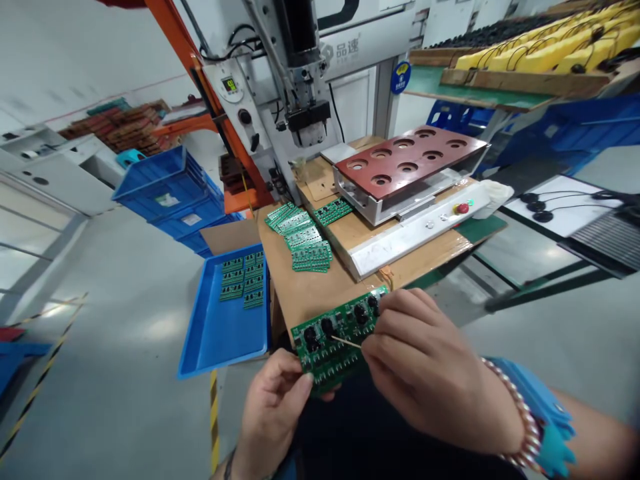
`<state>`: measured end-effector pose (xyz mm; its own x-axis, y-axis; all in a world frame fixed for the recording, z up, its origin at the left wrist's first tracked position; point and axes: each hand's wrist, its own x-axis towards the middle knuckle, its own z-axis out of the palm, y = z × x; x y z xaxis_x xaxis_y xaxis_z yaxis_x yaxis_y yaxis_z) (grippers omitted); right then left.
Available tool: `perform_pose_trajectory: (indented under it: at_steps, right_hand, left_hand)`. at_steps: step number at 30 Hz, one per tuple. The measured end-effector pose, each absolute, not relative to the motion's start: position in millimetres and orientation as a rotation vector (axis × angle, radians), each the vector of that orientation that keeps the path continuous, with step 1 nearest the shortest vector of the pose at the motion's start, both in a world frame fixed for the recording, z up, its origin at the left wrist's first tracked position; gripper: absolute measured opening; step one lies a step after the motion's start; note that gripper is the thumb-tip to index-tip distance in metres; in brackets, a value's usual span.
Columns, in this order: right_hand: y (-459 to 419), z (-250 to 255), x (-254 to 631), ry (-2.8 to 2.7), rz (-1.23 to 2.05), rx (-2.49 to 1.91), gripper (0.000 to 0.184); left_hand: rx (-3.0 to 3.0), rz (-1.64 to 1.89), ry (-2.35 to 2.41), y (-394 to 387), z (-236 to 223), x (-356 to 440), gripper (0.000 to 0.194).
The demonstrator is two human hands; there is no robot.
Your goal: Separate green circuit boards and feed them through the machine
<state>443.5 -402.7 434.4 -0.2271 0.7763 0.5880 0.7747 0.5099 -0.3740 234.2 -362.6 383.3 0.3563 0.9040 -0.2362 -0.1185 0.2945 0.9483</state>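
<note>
A green circuit board [345, 317] with several black round blobs is held tilted in front of me. My left hand [280, 393] pinches its lower left corner, thumb on top and fingers underneath. Above its right part, my right hand [425, 360] is closed around a thin wooden stick [346, 342]. The stick's tip meets the board beside one of the black blobs on the left. The fingers of my right hand hide the board's right end. A beaded bracelet and a blue band circle my right wrist.
Fanned green boards [300, 237] lie on the brown-covered table [280, 287]. A blue tray [220, 340] with more boards stands left. Behind are a red-brown fixture [410, 160] with round holes, a control bar with a red button [463, 209], and a machine head [307, 113]. Blue crates [170, 193] stack left.
</note>
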Motion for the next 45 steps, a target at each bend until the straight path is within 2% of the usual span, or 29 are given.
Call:
perform_pose_trajectory:
  at_steps: [45]
  right_hand:
    - [-404.5,435.7,442.9,-2.009,-0.002,-1.245,0.013]
  left_hand:
    - [1.031,0.834,0.937,-361.9,385.2,234.6,0.012]
